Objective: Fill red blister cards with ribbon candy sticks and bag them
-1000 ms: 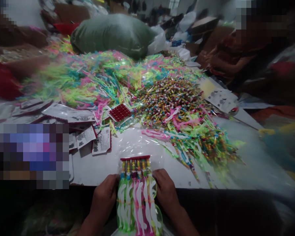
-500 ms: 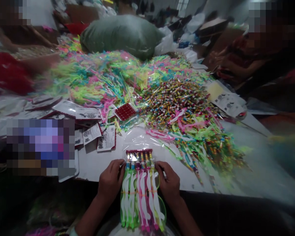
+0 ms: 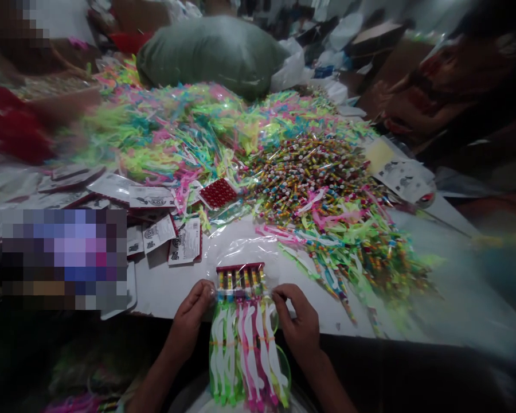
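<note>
A clear plastic bag [image 3: 245, 338] holds a row of several neon green, pink and white plastic toys, with a red strip across its top. It hangs over the near edge of the white table [image 3: 163, 292]. My left hand [image 3: 191, 318] pinches the bag's left side just below the strip. My right hand [image 3: 298, 324] pinches the right side at the same height. Both hands have their fingers closed on the plastic.
A large heap of neon plastic toys [image 3: 172, 132] and a heap of small coloured sticks [image 3: 309, 178] cover the table's middle. Printed header cards [image 3: 184, 241] and a red card [image 3: 218, 193] lie at left. A grey-green sack [image 3: 210, 51] sits behind. Another person [image 3: 447, 86] is at right.
Both hands have slid up the bag's sides towards the red strip at its top. The bag has shifted slightly further onto the table.
</note>
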`<state>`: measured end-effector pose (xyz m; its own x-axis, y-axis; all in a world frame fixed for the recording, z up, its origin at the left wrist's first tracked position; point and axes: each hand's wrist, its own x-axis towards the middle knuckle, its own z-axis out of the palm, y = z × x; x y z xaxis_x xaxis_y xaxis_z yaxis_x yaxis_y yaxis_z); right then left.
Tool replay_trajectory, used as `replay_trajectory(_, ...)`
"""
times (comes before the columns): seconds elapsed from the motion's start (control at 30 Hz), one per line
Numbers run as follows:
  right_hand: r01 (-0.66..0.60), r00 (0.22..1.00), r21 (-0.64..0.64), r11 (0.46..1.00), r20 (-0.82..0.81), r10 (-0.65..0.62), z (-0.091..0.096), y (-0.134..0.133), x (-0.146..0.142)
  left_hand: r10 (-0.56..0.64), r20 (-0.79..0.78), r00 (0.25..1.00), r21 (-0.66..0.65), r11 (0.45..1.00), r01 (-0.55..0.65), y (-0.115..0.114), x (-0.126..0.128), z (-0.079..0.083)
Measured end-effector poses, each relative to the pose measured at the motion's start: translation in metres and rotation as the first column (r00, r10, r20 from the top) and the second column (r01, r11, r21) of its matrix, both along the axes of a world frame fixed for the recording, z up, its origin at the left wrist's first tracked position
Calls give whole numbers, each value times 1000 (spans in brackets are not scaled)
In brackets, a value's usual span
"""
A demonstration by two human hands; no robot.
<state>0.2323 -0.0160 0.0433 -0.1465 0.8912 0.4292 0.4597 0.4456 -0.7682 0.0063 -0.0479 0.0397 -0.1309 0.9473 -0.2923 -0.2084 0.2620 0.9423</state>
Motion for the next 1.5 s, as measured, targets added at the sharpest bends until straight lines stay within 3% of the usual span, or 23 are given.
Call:
replay_trajectory(0.1, 28, 1000, -27, 999, -12, -29, 1, -3, -2, -72, -139, 988, 122, 989, 89, -3, -1, -4)
replay_trajectory(0.2, 34, 999, -16, 999, -21, -35, 2, -7, -2, -69, -420, 905, 235, 955, 182, -6, -5, -6)
replay_trajectory(0.3, -11, 1000, 35, 999, -3, 11, 2, -8, -1, -4, -638, 770, 294, 923, 249, -7, -10, -3)
replay_trajectory(0.43, -93, 995, 104, 990, 42, 89, 2, -8, 5, 130, -780, 612, 382, 874, 300, -9, -16, 2)
replay_trajectory(0.53, -141, 985, 198, 970, 129, 117, 1, -15, 14, 295, -844, 448, 482, 785, 390, -18, -19, -3)
replay_trajectory(0.6, -175, 975, 237, 956, 180, 134, 0, -22, 21, 340, -852, 399, 504, 740, 445, -26, -20, -10)
replay_trajectory(0.7, -202, 965, 223, 954, 212, 154, -1, -30, 27, 310, -884, 350, 454, 746, 487, -34, -20, -21)
replay_trajectory(0.83, -240, 955, 229, 943, 232, 187, 1, -33, 26, 370, -906, 207, 424, 794, 436, -30, -17, -26)
replay_trajectory(1.0, -304, 937, 180, 935, 232, 260, 0, -42, 28, 399, -888, 230, 460, 793, 400, -32, -16, -22)
replay_trajectory(1.17, -378, 907, 36, 925, 217, 362, -10, -65, 40, 367, -895, 253, 445, 753, 484, -62, -12, -31)
replay_trajectory(1.33, -369, 903, -13, 929, 232, 362, -15, -80, 49, 308, -907, 289, 417, 760, 498, -81, -13, -39)
replay_trajectory(1.5, -424, 838, -60, 904, 353, 416, -26, -95, 57, 230, -943, 240, 331, 718, 612, -95, -27, -40)
